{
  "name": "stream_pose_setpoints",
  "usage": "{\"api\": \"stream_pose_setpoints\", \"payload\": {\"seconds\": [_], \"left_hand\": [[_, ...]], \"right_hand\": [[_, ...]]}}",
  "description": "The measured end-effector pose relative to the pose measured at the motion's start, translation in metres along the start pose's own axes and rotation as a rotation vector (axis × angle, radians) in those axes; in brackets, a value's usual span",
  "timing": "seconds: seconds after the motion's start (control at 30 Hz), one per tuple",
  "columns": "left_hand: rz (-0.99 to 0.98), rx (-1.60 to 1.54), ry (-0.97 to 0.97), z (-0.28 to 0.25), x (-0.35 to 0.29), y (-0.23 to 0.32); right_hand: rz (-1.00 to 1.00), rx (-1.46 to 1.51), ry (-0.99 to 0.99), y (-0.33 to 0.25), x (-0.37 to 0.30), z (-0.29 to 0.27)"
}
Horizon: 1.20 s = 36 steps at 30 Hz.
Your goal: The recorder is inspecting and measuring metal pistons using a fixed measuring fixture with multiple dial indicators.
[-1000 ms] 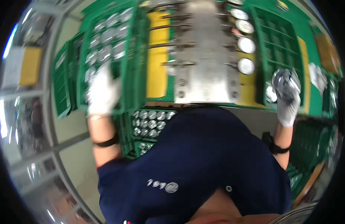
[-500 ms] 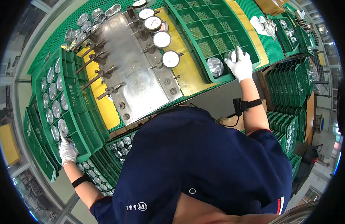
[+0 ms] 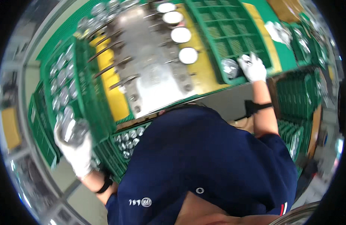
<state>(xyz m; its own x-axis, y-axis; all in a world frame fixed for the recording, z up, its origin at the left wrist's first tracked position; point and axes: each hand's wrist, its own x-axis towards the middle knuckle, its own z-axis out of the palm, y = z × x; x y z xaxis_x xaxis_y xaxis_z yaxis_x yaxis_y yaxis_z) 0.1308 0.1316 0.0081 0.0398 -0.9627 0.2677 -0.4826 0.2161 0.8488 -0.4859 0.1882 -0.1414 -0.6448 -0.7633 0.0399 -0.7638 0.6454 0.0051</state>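
My left hand, in a white glove, is raised at the near corner of the left green divided crate. Its fingers are closed around a shiny round metal part, blurred by motion. More such silvery parts fill cells of that crate. On the right, my gloved right hand reaches into the near corner cell of another green divided crate. The fingers are curled over a metal part there, mostly hidden under the glove. A similar round metal part lies in the cell beside it.
Between the crates stands a steel fixture plate with rod handles and several white dial gauges. Loose metal parts sit at the back left. A white cloth lies at the right. Stacked green crates flank the bench.
My left hand has lifted a round metal part from the left crate, toward me. My right hand stays at the same corner cell. The whole view has shifted slightly.
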Motion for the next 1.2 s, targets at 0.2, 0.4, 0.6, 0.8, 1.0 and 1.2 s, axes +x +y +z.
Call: {"api": "stream_pose_setpoints", "payload": {"seconds": [0.2, 0.4, 0.6, 0.8, 1.0, 1.2], "left_hand": [[0.574, 0.399, -0.052, 0.079, 0.021, 0.017], [0.700, 0.452, -0.055, 0.095, 0.023, 0.028], [-0.241, -0.726, -0.194, 0.121, 0.012, 0.037], [-0.838, -1.878, -0.346, 0.128, 0.032, 0.026], [-0.877, -1.903, -0.336, 0.128, 0.036, 0.023], [-0.751, -1.654, -0.496, 0.134, 0.046, 0.020]], "right_hand": [[-0.395, 0.278, 0.300, -0.018, -0.037, 0.020], [-0.440, 0.321, 0.319, -0.030, -0.046, 0.036], [-0.460, 0.272, 0.328, -0.033, -0.047, 0.034], [-0.435, 0.294, 0.339, -0.034, -0.045, 0.040], [-0.400, 0.305, 0.299, -0.032, -0.043, 0.041], [-0.388, 0.395, 0.330, -0.028, -0.035, 0.057]]}}
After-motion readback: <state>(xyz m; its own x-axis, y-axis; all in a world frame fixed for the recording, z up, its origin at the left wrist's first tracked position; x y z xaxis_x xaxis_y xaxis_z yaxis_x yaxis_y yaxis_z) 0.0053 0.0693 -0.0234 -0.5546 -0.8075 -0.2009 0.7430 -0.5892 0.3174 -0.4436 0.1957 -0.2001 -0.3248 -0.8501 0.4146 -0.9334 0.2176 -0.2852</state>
